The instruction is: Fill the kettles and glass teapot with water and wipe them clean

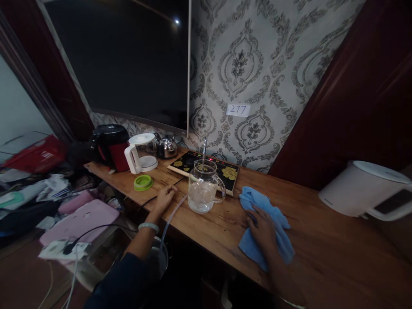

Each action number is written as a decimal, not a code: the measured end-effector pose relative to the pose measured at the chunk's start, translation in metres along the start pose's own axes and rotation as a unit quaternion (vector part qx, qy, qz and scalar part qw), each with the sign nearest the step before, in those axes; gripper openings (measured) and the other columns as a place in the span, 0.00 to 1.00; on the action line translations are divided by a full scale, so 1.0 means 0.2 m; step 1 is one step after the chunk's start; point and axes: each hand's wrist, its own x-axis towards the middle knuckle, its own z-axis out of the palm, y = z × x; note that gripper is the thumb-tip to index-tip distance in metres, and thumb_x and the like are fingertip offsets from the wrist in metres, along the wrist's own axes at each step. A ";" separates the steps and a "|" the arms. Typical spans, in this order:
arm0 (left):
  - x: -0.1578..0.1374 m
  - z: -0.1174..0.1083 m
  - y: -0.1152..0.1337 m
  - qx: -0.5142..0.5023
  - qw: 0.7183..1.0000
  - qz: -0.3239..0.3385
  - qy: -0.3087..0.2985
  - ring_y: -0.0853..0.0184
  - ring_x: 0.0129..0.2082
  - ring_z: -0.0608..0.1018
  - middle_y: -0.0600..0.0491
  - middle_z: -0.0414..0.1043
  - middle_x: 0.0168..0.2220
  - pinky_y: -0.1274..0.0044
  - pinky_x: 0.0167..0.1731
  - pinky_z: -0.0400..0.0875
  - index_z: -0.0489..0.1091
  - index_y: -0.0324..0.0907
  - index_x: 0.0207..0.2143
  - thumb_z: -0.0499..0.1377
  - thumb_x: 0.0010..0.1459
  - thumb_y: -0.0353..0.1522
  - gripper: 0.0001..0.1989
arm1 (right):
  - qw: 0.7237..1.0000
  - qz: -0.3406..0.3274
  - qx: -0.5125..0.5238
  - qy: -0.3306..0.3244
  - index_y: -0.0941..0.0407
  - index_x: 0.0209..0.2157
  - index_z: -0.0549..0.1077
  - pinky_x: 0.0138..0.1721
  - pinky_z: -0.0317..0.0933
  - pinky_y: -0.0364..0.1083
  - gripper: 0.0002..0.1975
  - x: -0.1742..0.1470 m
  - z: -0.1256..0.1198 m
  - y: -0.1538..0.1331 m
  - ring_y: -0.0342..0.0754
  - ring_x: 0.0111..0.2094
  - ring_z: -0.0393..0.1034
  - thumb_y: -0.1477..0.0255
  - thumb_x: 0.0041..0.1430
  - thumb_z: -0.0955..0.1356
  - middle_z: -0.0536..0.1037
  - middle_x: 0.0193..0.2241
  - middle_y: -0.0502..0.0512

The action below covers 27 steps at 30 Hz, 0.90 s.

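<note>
On the wooden tabletop, my right hand point(262, 229) is closed on a crumpled blue cloth point(255, 197), pressing it against the wood. My left hand point(165, 198) rests at the table's front edge with its fingers curled, close to a black cord; I see nothing in them. Between the hands stands a clear glass pitcher point(202, 193) with water in it. A metal spout point(204, 150) rises behind the pitcher, at the black tea stove panel point(229, 174) with gold flowers. A clear tube point(170, 216) hangs over the edge into a bucket point(159, 262).
Left of the pitcher are a green lid point(143, 183), a glass pot with white handle point(134, 159), a shiny metal teapot point(167, 147) and a red-black kettle point(117, 148). A white kettle point(347, 189) stands at right. A power strip point(62, 249) lies low on the left.
</note>
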 end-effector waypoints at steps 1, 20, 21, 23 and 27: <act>0.00 0.00 0.00 0.000 1.000 0.000 0.000 0.64 0.29 0.74 0.54 0.73 0.26 0.74 0.35 0.68 0.72 0.42 0.26 0.54 0.46 0.32 0.07 | 1.000 0.000 0.000 0.001 0.57 0.44 0.81 0.56 0.59 0.58 0.19 0.00 0.00 0.00 0.59 0.54 0.67 0.68 0.61 0.61 0.77 0.52 0.63; 0.00 0.00 -0.01 0.006 1.000 0.001 -0.002 0.64 0.29 0.74 0.54 0.74 0.26 0.74 0.34 0.68 0.72 0.42 0.26 0.54 0.47 0.32 0.07 | 1.000 0.013 0.002 -0.003 0.55 0.43 0.81 0.56 0.59 0.57 0.18 0.00 0.00 0.00 0.58 0.54 0.67 0.69 0.60 0.61 0.77 0.52 0.60; 0.00 0.00 -0.01 0.007 1.000 0.000 -0.004 0.64 0.29 0.74 0.54 0.74 0.26 0.74 0.34 0.68 0.72 0.42 0.26 0.54 0.47 0.32 0.07 | 1.000 0.013 0.001 -0.004 0.55 0.43 0.81 0.56 0.59 0.57 0.18 0.00 0.01 0.00 0.58 0.54 0.67 0.69 0.60 0.61 0.77 0.52 0.60; 0.00 0.00 -0.01 0.009 1.000 0.001 -0.006 0.64 0.29 0.74 0.54 0.73 0.26 0.74 0.34 0.68 0.71 0.42 0.26 0.54 0.47 0.32 0.07 | 1.000 0.013 -0.001 -0.004 0.55 0.44 0.81 0.56 0.59 0.57 0.18 0.00 0.01 0.00 0.58 0.54 0.67 0.69 0.60 0.62 0.77 0.52 0.60; 0.00 0.00 -0.01 0.012 1.000 0.001 -0.005 0.63 0.30 0.74 0.54 0.74 0.26 0.73 0.36 0.69 0.71 0.42 0.26 0.54 0.47 0.33 0.08 | 1.000 0.008 -0.002 -0.006 0.56 0.44 0.80 0.55 0.59 0.58 0.19 0.00 0.01 0.00 0.59 0.54 0.67 0.69 0.61 0.61 0.76 0.53 0.62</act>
